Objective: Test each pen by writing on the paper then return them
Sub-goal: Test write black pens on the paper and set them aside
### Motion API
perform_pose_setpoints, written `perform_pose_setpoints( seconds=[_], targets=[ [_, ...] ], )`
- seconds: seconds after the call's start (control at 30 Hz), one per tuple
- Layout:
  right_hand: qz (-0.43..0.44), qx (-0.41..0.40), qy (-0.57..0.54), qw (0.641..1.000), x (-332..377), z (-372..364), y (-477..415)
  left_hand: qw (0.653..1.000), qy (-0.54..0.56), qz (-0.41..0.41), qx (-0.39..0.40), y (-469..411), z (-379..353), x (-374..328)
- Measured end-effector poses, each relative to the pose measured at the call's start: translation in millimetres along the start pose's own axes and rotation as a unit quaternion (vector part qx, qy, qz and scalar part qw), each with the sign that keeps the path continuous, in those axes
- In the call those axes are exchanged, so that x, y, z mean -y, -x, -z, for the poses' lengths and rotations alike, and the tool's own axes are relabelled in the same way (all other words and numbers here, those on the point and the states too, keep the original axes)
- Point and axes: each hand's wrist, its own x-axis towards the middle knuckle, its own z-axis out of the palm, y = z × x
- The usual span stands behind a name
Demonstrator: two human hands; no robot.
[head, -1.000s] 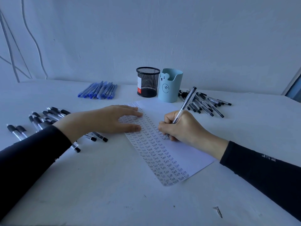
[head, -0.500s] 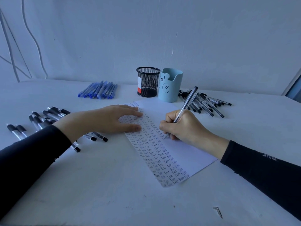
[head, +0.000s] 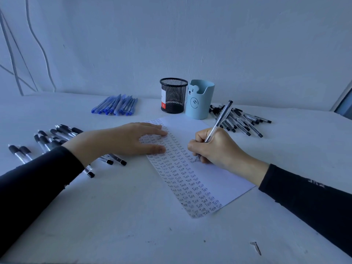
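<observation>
Nearest us on the pale surface [head: 114,216] we note one small dark screw-like bit [head: 255,247], lying alone and well apart from the work. Next comes the paper [head: 224,178], set at a slant, its left portion filled with close rows of the word "Test" and its right portion bare. On it we record the right hand [head: 217,149], fingers curled round a clear-barrelled pen [head: 221,119] in a writing grip. The tip is down at the right end of a row about midway up the sheet, and the black end tilts up and away. We cannot tell whether the tip touches the paper, as the fingers hide most of it. Beside it is the left hand [head: 122,140], fingers straight and flat, pressing the sheet's left edge and grasping nothing. Under and beyond that wrist we enter a loose scatter of black-capped pens [head: 55,135]. Off the sheet's far right corner lies a second heap of black-ended pens [head: 243,121]. Farther back we list a neat batch of blue pens [head: 116,106], then a black mesh cup [head: 173,96] and a light blue bear-faced cup [head: 200,100] just beside each other, with no pens standing out of either. We judge the step in hand to be the test-writing of this one pen, with many lines already filled. The next move calls for lifting the tip, carrying the pen to its proper pile or cup, which one we cannot say, and taking up a fresh pen.
</observation>
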Motion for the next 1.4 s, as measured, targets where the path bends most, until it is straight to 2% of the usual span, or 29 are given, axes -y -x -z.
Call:
perform_pose_setpoints(
  seconds=[0.13, 0.4, 0.5, 0.67, 0.97, 1.13, 1.27, 1.4],
  targets=[
    [0.000, -0.006, -0.004, 1.000, -0.5, -0.2, -0.3, 1.000, -0.004, 0.002, 0.003, 0.1, -0.1, -0.2],
    [-0.029, -0.034, -0.157, 0.987, 5.7, 16.1, -8.1, 1.000, 0.001, 0.000, 0.004, -1.1, 0.4, 1.8],
    [-0.065, -0.017, -0.209, 0.976, 2.8, 26.0, -11.6, 1.000, 0.001, -0.004, -0.004, -2.1, -1.5, 3.5],
    [-0.067, 0.010, -0.237, 0.969, 2.0, 37.1, -13.8, 1.000, 0.001, -0.001, 0.001, -2.6, -2.1, 7.8],
    [-0.112, 0.094, -0.410, 0.900, -2.8, 47.7, -19.5, 1.000, 0.006, -0.007, 0.007, -1.4, 0.0, 4.3],
    [-0.106, 0.104, -0.444, 0.883, -3.8, 50.5, -20.8, 1.000, 0.004, -0.011, 0.004, -2.1, -0.7, 5.4],
    [-0.087, 0.074, -0.420, 0.900, -1.8, 56.2, -20.7, 1.000, 0.002, -0.009, 0.003, -2.8, -1.6, 7.0],
    [-0.064, -0.059, -0.357, 0.930, -4.2, 83.5, -30.7, 1.000, 0.003, -0.013, 0.001, -2.9, -2.0, 6.9]
  ],
)
